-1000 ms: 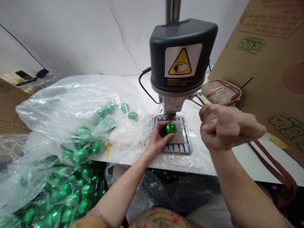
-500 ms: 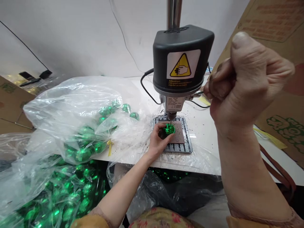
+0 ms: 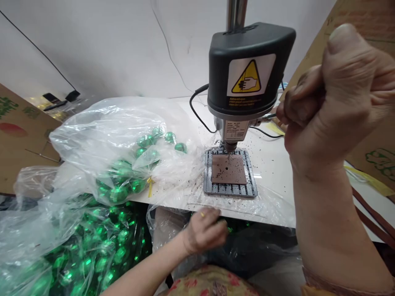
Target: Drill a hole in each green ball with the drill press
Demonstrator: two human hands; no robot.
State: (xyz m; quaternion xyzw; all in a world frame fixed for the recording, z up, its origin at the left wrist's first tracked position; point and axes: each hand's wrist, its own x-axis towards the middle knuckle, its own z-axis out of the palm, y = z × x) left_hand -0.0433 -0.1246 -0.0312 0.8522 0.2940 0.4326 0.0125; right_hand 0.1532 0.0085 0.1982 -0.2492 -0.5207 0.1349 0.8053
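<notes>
My right hand (image 3: 342, 94) is raised beside the drill press (image 3: 243, 78), its fingers closed around the lever handle (image 3: 268, 118). My left hand (image 3: 207, 231) is over the table's front edge, back of the hand up. Its fingers are bent, partly hidden and blurred, so I cannot make out whether anything is in them. Beneath the drill bit, a brown board (image 3: 230, 174) with a small dark hole lies on the slotted metal base (image 3: 207, 181). No ball is on the board. Dark shavings are scattered around the base.
A clear plastic bag (image 3: 83, 127) with shiny green balls (image 3: 119, 193) lies left on the white table (image 3: 271, 164). More green balls (image 3: 92, 250) fill plastic below. Cardboard boxes (image 3: 24, 135) flank both sides; a black cable (image 3: 194, 107) runs from the press.
My left hand has left the base and drawn back to the table edge. The green ball it held under the bit is gone from the board. My right hand stays on the handle.
</notes>
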